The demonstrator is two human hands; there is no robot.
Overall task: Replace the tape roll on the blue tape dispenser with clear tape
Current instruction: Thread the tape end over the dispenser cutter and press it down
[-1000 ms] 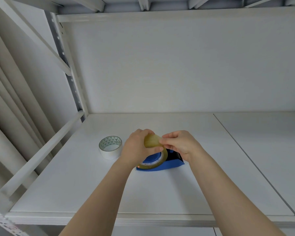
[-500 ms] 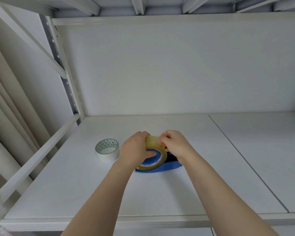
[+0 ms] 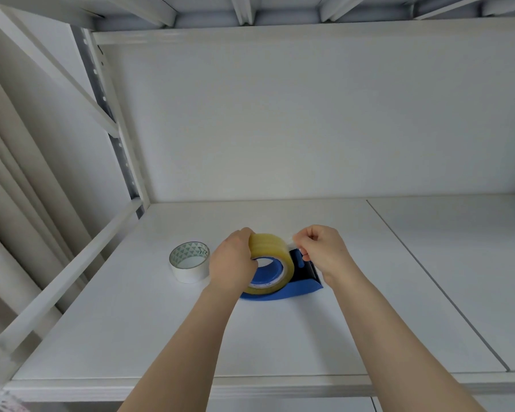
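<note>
White metal shelf unit, work surface is the white shelf board (image 3: 191, 337), seam running diagonally on the right side. Both forearms come in from the bottom edge. Blue tape dispenser (image 3: 283, 292) sits on the board about mid-frame, black cutter end pointing right, serrated blade visible at its right tip. Clear tape roll (image 3: 269, 248), yellowish tint, is seated on the dispenser's blue hub, standing on edge with its open face toward the camera. Left hand (image 3: 232, 263) wraps the left side of the roll, fingers curled over the top rim, thumb pressed against the near face by the core. Right hand (image 3: 321, 251) is just right of the roll, above the cutter end, thumb and forefinger pinched together on what looks like the free tape end; the strip itself is nearly invisible, only a pale glint at the fingertips, other fingers curled in. White tape roll (image 3: 190, 263) with a triangle-patterned inner liner lies flat on the board just left of the left hand, not touching it.
</note>
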